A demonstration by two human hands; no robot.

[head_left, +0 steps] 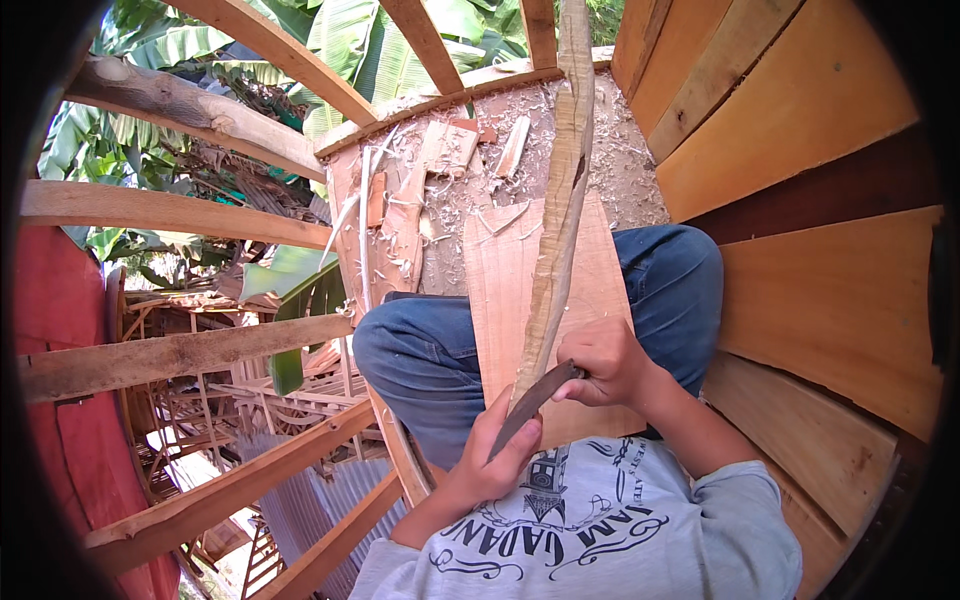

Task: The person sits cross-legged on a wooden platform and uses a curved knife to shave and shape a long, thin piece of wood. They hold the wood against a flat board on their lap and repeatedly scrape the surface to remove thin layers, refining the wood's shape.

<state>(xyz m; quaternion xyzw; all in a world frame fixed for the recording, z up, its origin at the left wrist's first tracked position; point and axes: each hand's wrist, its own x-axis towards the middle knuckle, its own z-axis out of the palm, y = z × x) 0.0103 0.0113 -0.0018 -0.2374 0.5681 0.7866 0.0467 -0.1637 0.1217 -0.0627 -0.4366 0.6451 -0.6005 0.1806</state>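
Observation:
A long strip of split wood or stalk (553, 240), pale and rough on one face and greyish along the other, runs from my lap up past the top of the view. Closed round its near end is my left hand (492, 450), its thumb lying against a dark flat knife blade (530, 405). My right hand (606, 362) grips the knife at its other end, where fingers hide the handle. The blade lies slantwise across the strip, touching it. Under the strip, a smooth wooden board (500, 290) rests over my crossed legs.
Shavings and wood scraps (450, 148) litter the floor ahead. Wooden plank walls (820, 320) rise close on my right. On the left are spaced wooden rails (180, 350), with corrugated sheets (300, 495) below and banana leaves (350, 50) beyond.

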